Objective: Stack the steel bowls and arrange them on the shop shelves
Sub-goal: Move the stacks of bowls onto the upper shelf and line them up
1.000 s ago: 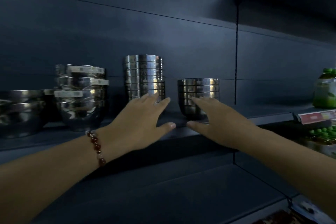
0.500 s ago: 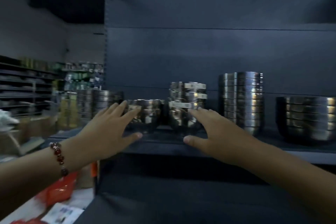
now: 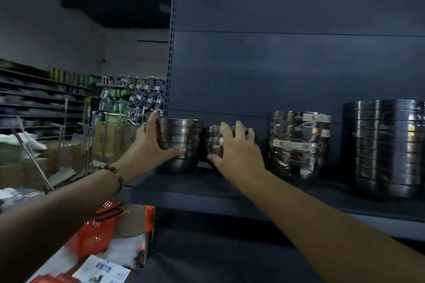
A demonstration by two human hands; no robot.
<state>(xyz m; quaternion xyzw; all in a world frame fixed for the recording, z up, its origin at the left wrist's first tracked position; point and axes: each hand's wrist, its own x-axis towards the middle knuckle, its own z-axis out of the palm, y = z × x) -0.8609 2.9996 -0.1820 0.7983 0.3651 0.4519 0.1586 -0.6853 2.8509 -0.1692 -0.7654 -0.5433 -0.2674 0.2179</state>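
Gripping bowl stacks [image 3: 179, 142], hands [image 3: 151, 145], shelf [image 3: 195, 188]

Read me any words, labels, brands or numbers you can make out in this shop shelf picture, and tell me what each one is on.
Nothing is sharp enough to quote.
White stickers on the labelled bowl stack: print too small and blurred to read.
Leaflet on the floor at lower left: large blue characters, too blurred to read.
Red basket: no readable text.
Packets on the far display rack: too small to read.
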